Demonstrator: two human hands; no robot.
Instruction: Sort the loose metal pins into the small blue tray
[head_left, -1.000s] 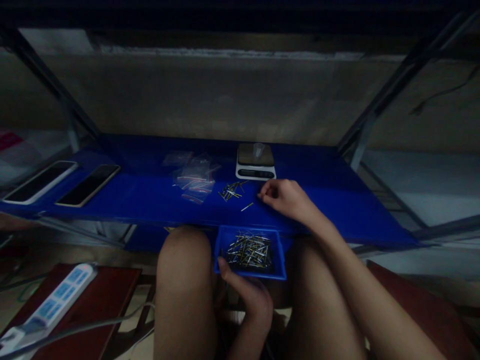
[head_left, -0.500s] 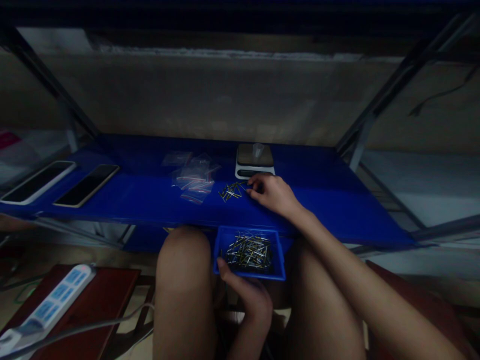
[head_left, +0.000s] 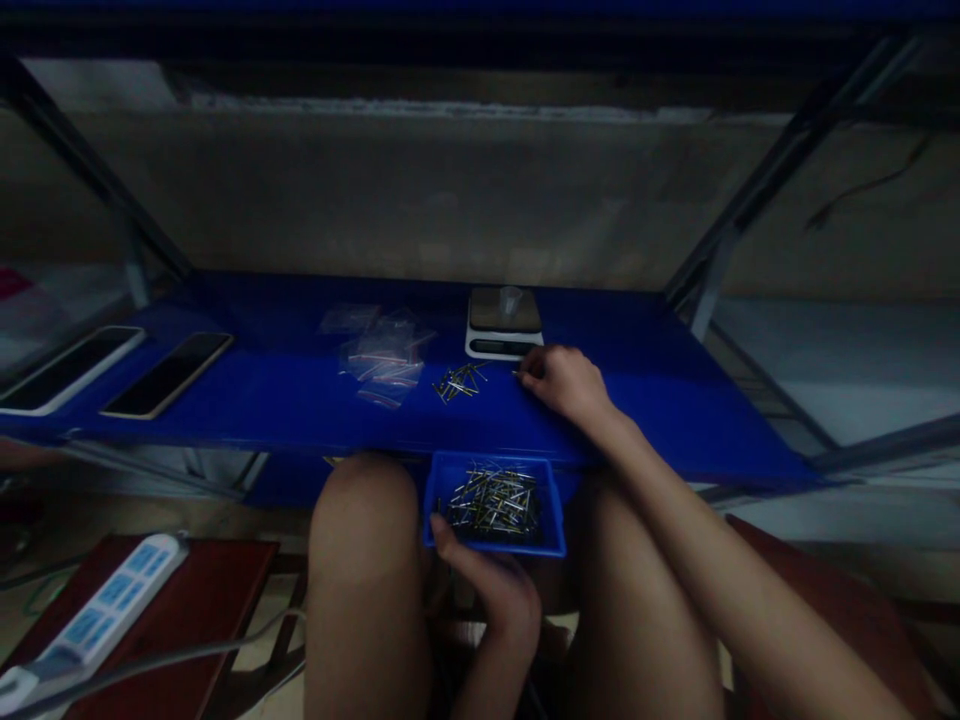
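My left hand [head_left: 491, 585] grips the near left wall of a blue plastic tray [head_left: 556, 510], thumb over the rim. In it lies a heap of thin silver and brass-coloured screws [head_left: 499, 500]. My right hand [head_left: 566, 382] rests on the blue shelf, fingers pinched together; the light tip of a thin screw [head_left: 516, 374] pokes out between them. To its left lies a small loose pile of screws [head_left: 459, 382]. Just behind the hand stands a digital scale [head_left: 484, 312] with a small clear plastic cup [head_left: 510, 302] on its plate.
Clear zip bags [head_left: 386, 352] with red seal lines overlap left of the pile. Two phones [head_left: 169, 375] lie at the shelf's left end. Below left, a power strip [head_left: 112, 605] sits on a brown stool. Slanted metal struts [head_left: 720, 280] frame the shelf [head_left: 675, 400].
My right hand has drawn away from the small pile to the right, with a thin tip between its fingers. My left hand still holds the tray. The view has shifted slightly.
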